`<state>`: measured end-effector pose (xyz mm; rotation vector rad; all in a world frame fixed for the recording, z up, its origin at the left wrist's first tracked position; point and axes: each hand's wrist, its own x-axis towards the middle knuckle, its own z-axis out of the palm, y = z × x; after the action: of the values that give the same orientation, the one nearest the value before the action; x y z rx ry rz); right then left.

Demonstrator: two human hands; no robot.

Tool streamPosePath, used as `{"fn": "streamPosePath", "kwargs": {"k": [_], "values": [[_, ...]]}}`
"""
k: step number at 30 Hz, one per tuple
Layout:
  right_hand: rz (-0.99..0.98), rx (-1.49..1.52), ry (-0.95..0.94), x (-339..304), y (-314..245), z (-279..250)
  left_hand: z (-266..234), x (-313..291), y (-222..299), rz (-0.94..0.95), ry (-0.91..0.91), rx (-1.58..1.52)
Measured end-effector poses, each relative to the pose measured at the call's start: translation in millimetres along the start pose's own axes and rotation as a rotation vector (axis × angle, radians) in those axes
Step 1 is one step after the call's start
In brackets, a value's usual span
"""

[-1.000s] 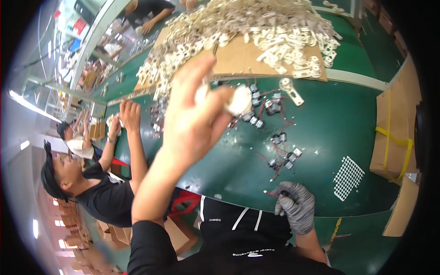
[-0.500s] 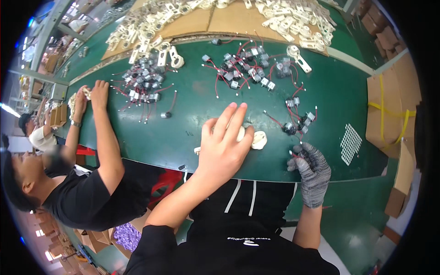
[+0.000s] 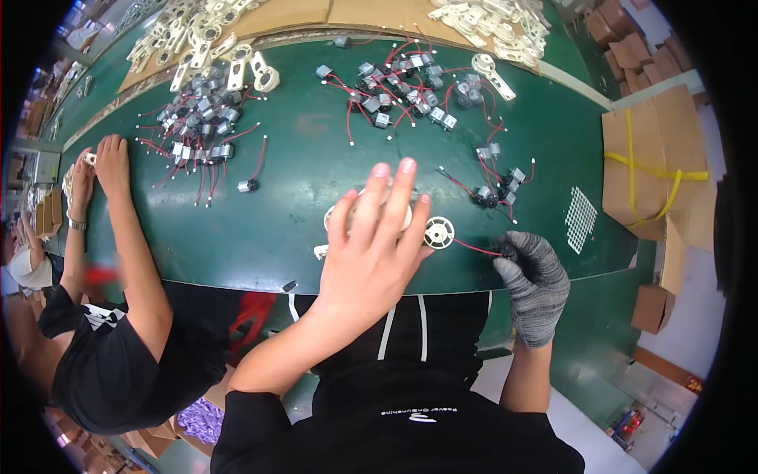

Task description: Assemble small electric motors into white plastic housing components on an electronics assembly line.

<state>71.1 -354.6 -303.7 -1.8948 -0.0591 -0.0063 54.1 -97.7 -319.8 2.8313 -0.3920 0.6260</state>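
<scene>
My bare left hand (image 3: pixel 369 249) lies with spread fingers over a white plastic housing (image 3: pixel 440 232), largely covering it. The housing's round, spoked end shows to the right of the fingers; whether the pieces left of the hand belong to it I cannot tell. My right hand (image 3: pixel 538 286), in a grey knit glove, pinches a small dark motor (image 3: pixel 506 250) between thumb and fingers. A red wire (image 3: pixel 475 248) stretches from the motor to the housing's round end. Loose motors (image 3: pixel 499 188) with wires lie just beyond the right hand.
Two piles of wired motors, one left (image 3: pixel 197 118) and one centre (image 3: pixel 403 87), cover the far green table (image 3: pixel 300 158). White housings (image 3: pixel 189 31) rest on cardboard behind. White mesh (image 3: pixel 582 220) and a strapped carton (image 3: pixel 655 158) stand right. A co-worker's hands (image 3: pixel 103 162) work at left.
My right hand now holds the motor near the table edge, its wire drawn out toward the housing, whose spoked end has come into sight. The whole view has shifted, moving the scene leftward.
</scene>
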Motion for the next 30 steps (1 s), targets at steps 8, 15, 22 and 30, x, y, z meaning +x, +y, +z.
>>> {"fn": "streamPosePath", "kwargs": {"k": [8, 15, 22, 30], "values": [[-0.360, -0.277, -0.183, 27, -24, 14, -9, -4, -13, -0.119, -0.053, -0.112], [-0.355, -0.348, -0.176, 32, -20, 31, -2, -3, -14, -0.144, -0.027, -0.167], [-0.327, -0.385, -0.227, 35, -29, 20, -3, -1, -18, -0.157, -0.042, -0.227], [-0.291, -0.385, -0.211, 33, -28, 28, -6, -1, -18, -0.180, -0.053, -0.284]]}}
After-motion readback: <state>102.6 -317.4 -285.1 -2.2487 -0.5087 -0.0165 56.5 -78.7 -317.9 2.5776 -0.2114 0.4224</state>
